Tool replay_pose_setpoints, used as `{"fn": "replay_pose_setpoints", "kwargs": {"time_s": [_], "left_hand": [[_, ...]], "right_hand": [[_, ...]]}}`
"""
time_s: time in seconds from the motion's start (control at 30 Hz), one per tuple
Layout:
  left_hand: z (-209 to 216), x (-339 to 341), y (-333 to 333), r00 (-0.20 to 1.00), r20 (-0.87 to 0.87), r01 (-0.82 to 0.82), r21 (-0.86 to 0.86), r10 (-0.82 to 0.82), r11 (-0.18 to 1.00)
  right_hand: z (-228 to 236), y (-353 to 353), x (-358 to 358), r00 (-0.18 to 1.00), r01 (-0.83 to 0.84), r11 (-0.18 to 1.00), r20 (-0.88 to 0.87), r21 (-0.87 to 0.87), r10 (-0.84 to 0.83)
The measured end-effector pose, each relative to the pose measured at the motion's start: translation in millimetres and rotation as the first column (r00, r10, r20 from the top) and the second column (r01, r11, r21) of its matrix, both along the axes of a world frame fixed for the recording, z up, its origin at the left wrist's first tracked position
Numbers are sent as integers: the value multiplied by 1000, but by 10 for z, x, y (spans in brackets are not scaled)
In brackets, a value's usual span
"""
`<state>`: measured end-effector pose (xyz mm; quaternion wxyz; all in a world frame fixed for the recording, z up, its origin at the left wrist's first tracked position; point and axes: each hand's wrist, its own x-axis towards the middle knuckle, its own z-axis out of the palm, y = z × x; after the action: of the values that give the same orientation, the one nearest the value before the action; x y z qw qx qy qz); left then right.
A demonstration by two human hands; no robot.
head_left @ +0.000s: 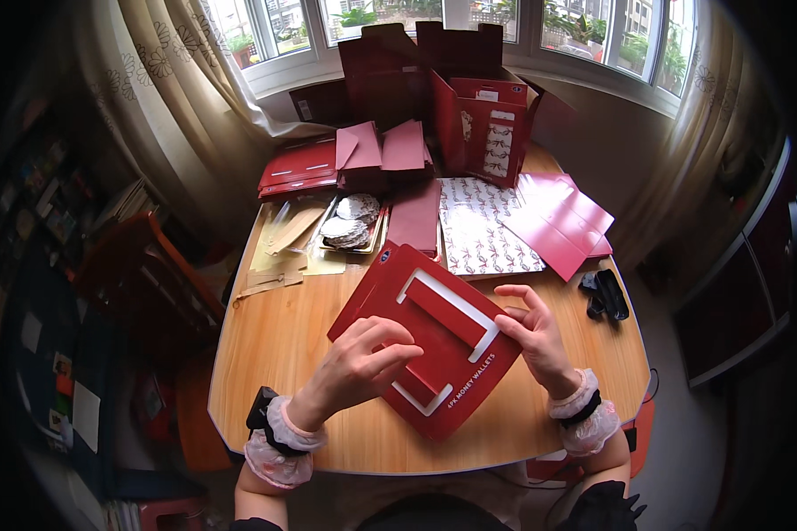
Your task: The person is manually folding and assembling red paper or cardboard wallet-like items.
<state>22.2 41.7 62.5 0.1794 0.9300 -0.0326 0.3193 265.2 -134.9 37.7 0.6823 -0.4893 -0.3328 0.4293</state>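
Note:
A flat red cardboard packaging sleeve (456, 363), with white-edged cut-outs and folded flaps, is tilted diagonally above the near half of the table. My right hand (540, 341) pinches its right edge near the end of the upper cut-out, thumb on the front and index finger raised. Over the sleeve's left part is my left hand (363, 363), its fingers curled and thumb and index drawn together. Whether anything thin lies between those fingertips is too small to see. The left hand covers part of the lower cut-out.
Behind the sleeve lie stacked white scalloped pieces (350, 221), tan paper pieces (297, 230), pink envelopes (381, 146) and patterned white sheets (483, 226). Glossy pink-red sheets (558, 221) overlap these. Red sleeves (297, 168) and open red boxes (483, 124) stand farther back. A black object (604, 295) rests at right.

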Motion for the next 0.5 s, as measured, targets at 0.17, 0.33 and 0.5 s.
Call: {"fn": "replay_pose_setpoints", "kwargs": {"time_s": [0.17,0.33,0.5], "left_hand": [[112,-2,-69,986,128,-117,40,111,992],[348,-40,-195,966,115,-229,-41,232,973],[511,94,-217,973,-64,-230,-202,221,952]], "right_hand": [[32,-37,21,999,-31,999,43,34,29],[111,-33,11,997,-39,999,68,27,37],[65,-17,53,993,-94,995,73,20,93]]}}
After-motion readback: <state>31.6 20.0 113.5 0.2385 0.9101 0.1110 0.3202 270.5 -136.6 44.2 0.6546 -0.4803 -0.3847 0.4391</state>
